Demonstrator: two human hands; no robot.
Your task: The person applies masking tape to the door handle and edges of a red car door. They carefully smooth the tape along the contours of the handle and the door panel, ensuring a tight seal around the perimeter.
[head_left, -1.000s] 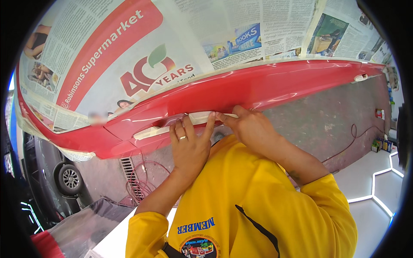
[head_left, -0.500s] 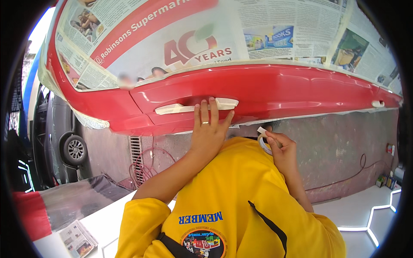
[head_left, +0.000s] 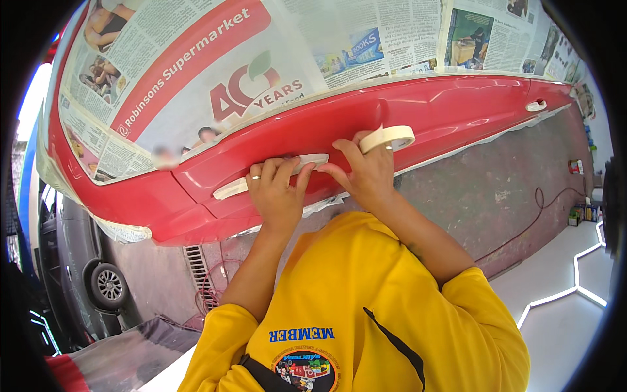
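A long door handle (head_left: pixel 231 189), wrapped in cream masking tape, sits on the red car door (head_left: pixel 450 108). My left hand (head_left: pixel 277 196) is closed over the middle of the handle, its fingers curled on the upper side and its thumb near the right part. A roll of masking tape (head_left: pixel 386 137) is in my right hand (head_left: pixel 367 171), hooked by the fingers just right of the handle. The right thumb reaches toward the handle's right end, close to the left thumb. Whether a loose strip of tape lies between the thumbs, I cannot tell.
Newspaper (head_left: pixel 353 19) taped along its lower edge covers the windows above the door. Another taped handle (head_left: pixel 536 105) shows at far right. A dark car (head_left: pixel 81 261) stands to the left. On the floor are a drain grate (head_left: pixel 198 268) and a red hose (head_left: pixel 539 202).
My right hand has come up from beside my body to the handle, bringing the tape roll. My left fingers, spread over the handle before, now curl on it. The view has shifted right.
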